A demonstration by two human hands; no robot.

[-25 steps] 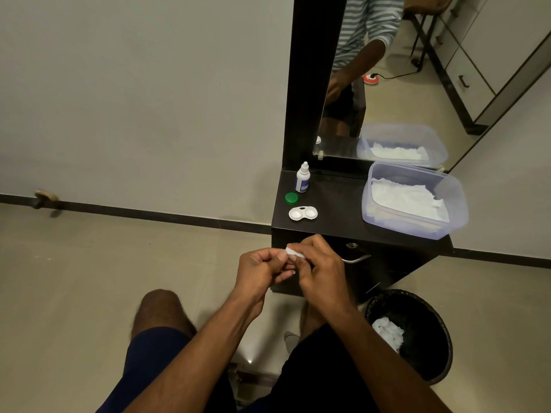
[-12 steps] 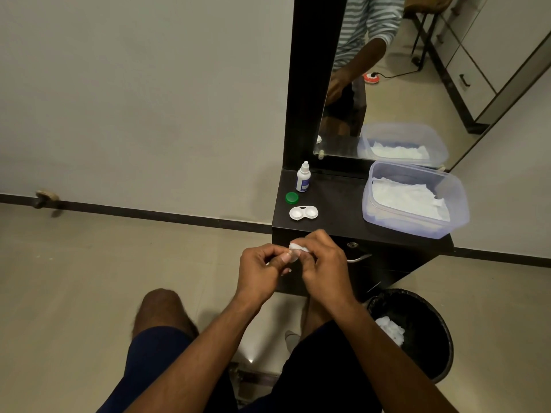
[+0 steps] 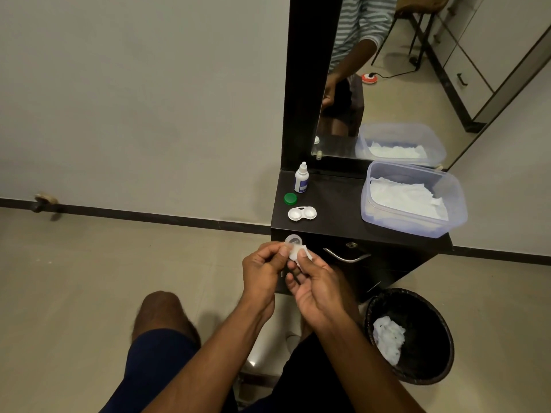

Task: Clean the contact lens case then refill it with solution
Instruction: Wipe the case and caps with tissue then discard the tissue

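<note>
I hold a small translucent round cap pinched in my left hand, in front of the dark cabinet. My right hand pinches a white scrap of tissue against the cap's lower edge. The white lens case lies open on the cabinet top, both wells facing up. A green cap rests just behind it. The white solution bottle stands upright behind that, near the mirror frame.
A clear plastic tub of white tissues sits on the cabinet top at the right. A black bin with a used tissue stands on the floor below. A mirror rises behind, and a metal drawer handle is close to my right hand.
The cap, hidden between my fingers before, now shows above my left fingertips. My right hand has turned and drawn back a little, with the tissue now under the cap.
</note>
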